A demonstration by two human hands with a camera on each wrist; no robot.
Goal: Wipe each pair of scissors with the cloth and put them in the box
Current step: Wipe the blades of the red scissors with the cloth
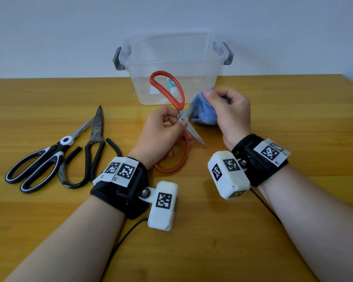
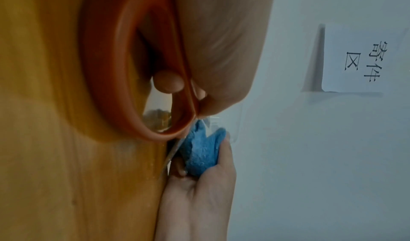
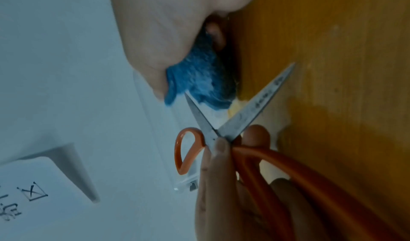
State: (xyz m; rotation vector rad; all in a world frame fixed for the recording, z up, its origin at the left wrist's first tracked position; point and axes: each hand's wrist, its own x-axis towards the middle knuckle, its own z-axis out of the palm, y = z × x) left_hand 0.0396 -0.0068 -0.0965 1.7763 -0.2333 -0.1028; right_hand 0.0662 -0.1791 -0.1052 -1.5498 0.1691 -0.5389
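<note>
My left hand grips the orange-handled scissors at the pivot, blades spread wide above the table. One blade points toward me; the other runs up into the blue cloth. My right hand holds that bunched cloth around the far blade. In the right wrist view the orange-handled scissors cross in an X, with the cloth at one blade's tip. The left wrist view has an orange handle loop close up and the cloth beyond. The clear plastic box stands behind the hands.
Two more pairs lie at the left: black-and-white scissors and black-handled scissors. Inside the box lies a small white and teal item. The wall rises right behind the box. Cables trail from both wrist units across the wooden table.
</note>
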